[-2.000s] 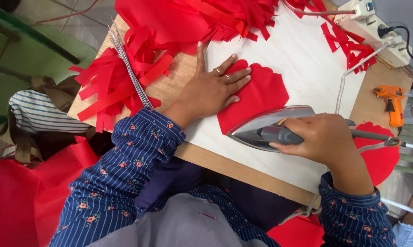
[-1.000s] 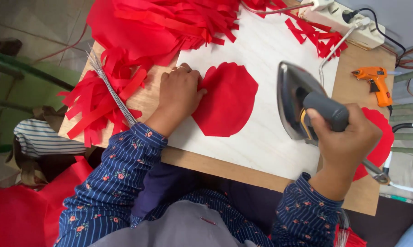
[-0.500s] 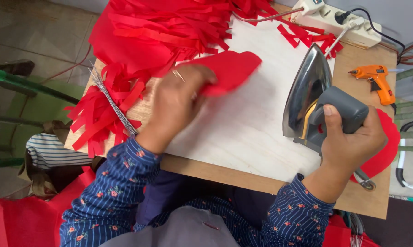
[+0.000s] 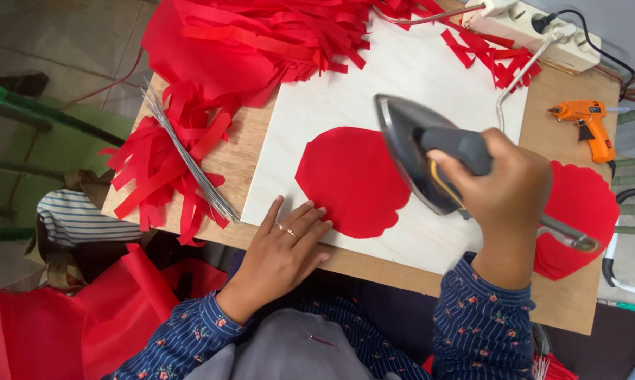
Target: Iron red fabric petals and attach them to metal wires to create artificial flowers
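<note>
The right hand grips the tilted iron at the red petal's right edge while the left hand's spread fingers press its lower-left edge.

Red strip pile cut off above

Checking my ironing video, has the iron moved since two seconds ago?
Yes. The iron was flat near the white board's front edge; now it's lifted and tilted.

Red scalloped petal flat on board; iron tilted, lifted
</note>
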